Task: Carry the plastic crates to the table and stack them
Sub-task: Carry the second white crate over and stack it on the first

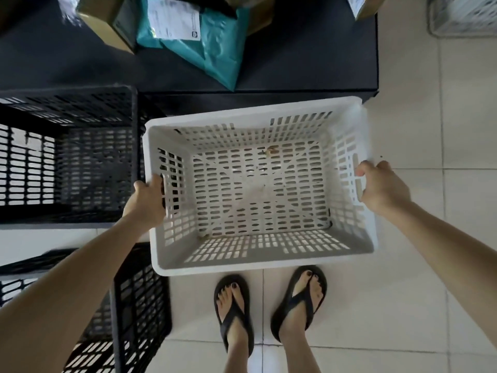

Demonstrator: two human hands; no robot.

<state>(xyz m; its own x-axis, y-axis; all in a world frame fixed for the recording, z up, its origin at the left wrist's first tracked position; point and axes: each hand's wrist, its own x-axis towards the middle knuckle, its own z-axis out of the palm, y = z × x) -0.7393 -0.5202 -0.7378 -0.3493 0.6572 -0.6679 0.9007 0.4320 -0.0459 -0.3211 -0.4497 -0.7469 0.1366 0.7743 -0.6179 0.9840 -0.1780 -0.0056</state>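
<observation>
A white slotted plastic crate (258,254) hangs in the air in front of me, over the tiled floor and just short of the black table (309,63). My left hand (148,196) grips its left wall and my right hand (382,184) grips its right wall at the handle slot. The crate holds nothing but a few small crumbs. One black crate (67,157) stands on the floor to the left, against the table's front. A second black crate (134,305) stands at the lower left, partly hidden by my left forearm.
On the table lie a teal mailing bag (209,49) with a white label, cardboard boxes (107,25) and more parcels. Another pale crate (462,14) shows at the top right corner. My feet in black sandals (269,310) stand on the white tiles below the crate.
</observation>
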